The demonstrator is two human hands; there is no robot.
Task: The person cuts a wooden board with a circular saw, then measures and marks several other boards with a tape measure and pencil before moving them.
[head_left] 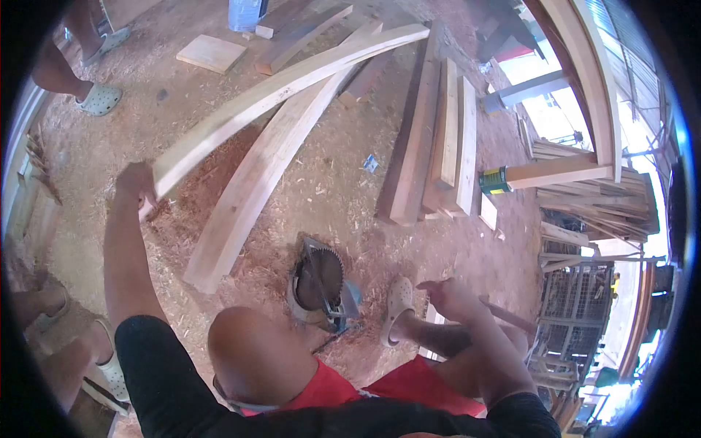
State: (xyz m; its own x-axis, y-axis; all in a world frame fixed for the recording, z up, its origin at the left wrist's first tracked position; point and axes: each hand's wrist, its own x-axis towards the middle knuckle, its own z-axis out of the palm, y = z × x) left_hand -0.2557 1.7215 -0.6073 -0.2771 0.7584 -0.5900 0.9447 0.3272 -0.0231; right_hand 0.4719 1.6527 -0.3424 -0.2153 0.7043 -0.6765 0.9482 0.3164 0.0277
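Observation:
My left hand [136, 184] is closed around the near end of a long pale wooden beam [270, 91]. That beam slants away to the upper right, its far end above other timber. Beneath it, a second wide wooden beam [266, 164] lies on the ground. My right hand [447, 298] hovers by my right lower leg, fingers partly stretched and apart, with nothing visible in them. A circular saw [318, 285] rests on the ground between my feet and the beams, its toothed blade exposed.
Several squared beams [445, 146] lie side by side to the right. A short board [211, 54] and a blue container [247, 14] are at the back. People's feet in clogs [100, 98] stand at left. A wooden frame [558, 172], a green can [494, 181] and stacked timber [599, 197] are at right.

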